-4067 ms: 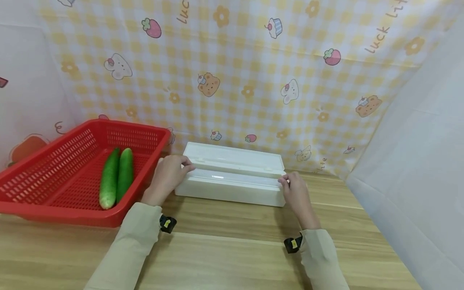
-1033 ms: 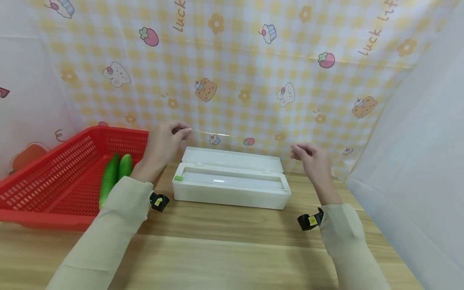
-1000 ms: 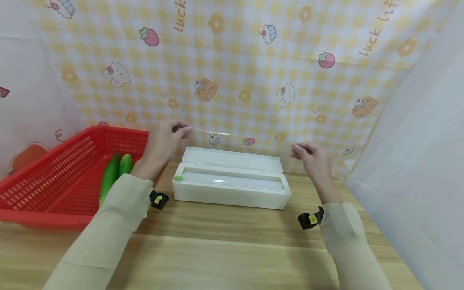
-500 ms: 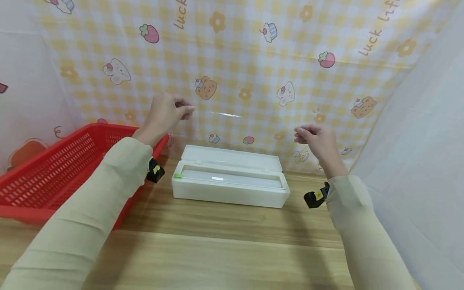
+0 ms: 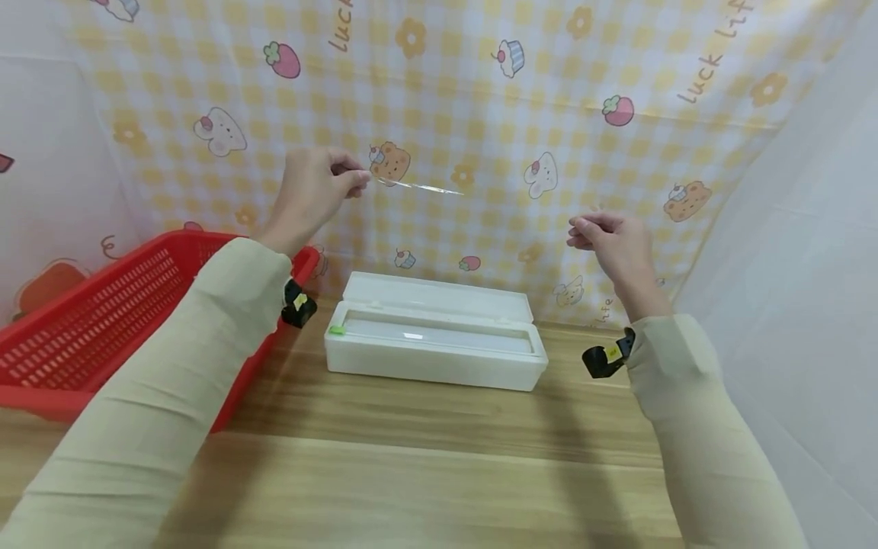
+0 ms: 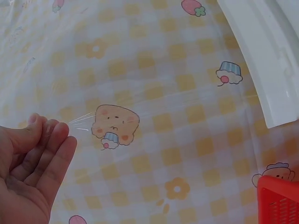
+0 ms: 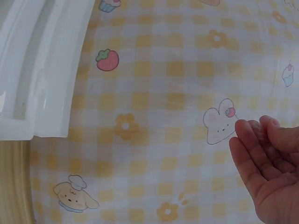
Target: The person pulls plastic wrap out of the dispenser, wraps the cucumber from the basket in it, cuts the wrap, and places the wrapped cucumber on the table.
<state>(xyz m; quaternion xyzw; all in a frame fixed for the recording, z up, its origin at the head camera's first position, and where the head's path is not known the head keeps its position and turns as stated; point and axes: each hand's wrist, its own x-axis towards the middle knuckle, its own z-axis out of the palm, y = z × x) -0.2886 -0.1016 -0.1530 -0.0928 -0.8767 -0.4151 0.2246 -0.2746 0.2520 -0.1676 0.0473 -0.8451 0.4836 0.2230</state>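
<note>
Clear cling film (image 5: 435, 189) stretches between my raised hands, showing mainly as a bright glinting edge. My left hand (image 5: 312, 191) pinches its left end between thumb and fingers; the left wrist view shows fine creases in the film (image 6: 81, 119) fanning from the fingertips. My right hand (image 5: 620, 248), held a little lower, has thumb and fingertips pressed together at the other end, where the film itself is barely visible. Below stands a long white cling film dispenser box (image 5: 432, 367), lid (image 5: 439, 296) raised at the back, with a green slider (image 5: 337, 330) at its left end.
At the left is a red plastic basket (image 5: 82, 335), partly covered by my left sleeve. The wooden table (image 5: 425, 488) lies in front of the box. A checked yellow cloth (image 5: 466, 114) hangs behind, and a white panel (image 5: 789, 305) rises at the right.
Both hands have risen from the box, spreading apart slightly and drawing the film up. The left sleeve now hides the two cucumbers seen in the basket earlier.
</note>
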